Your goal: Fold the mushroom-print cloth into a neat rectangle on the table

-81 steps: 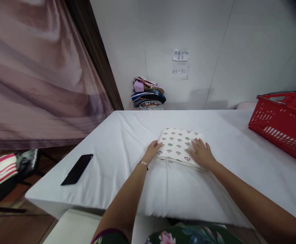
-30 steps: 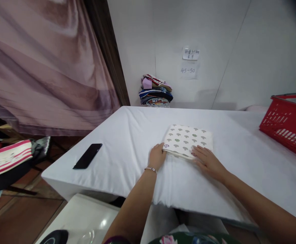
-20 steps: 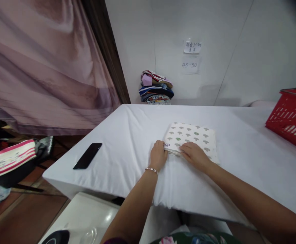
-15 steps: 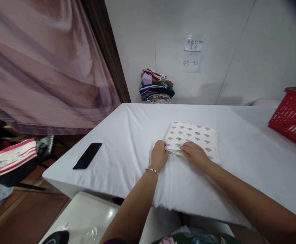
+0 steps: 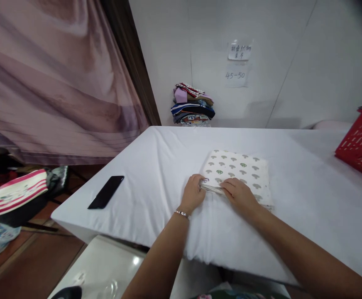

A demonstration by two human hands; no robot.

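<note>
A folded white cloth (image 5: 235, 169) printed with grey and green mushroom shapes lies on the table's white cover. My left hand (image 5: 193, 192), with a bracelet at its wrist, is closed on the cloth's near left corner. Along the near edge, my right hand (image 5: 238, 194) has its fingers bent over the layers, pinching them. The thumbs and the underside of the cloth are mostly hidden.
A black phone (image 5: 106, 192) rests on the white table cover (image 5: 150, 166) at left. Folded fabrics (image 5: 193, 106) are stacked by the wall. A red basket (image 5: 360, 145) stands at right. A white stool (image 5: 106, 261) is below the near edge.
The cloth's near right part has shifted slightly toward me and right. Both hands keep hold of its near edge. The view has turned a little.
</note>
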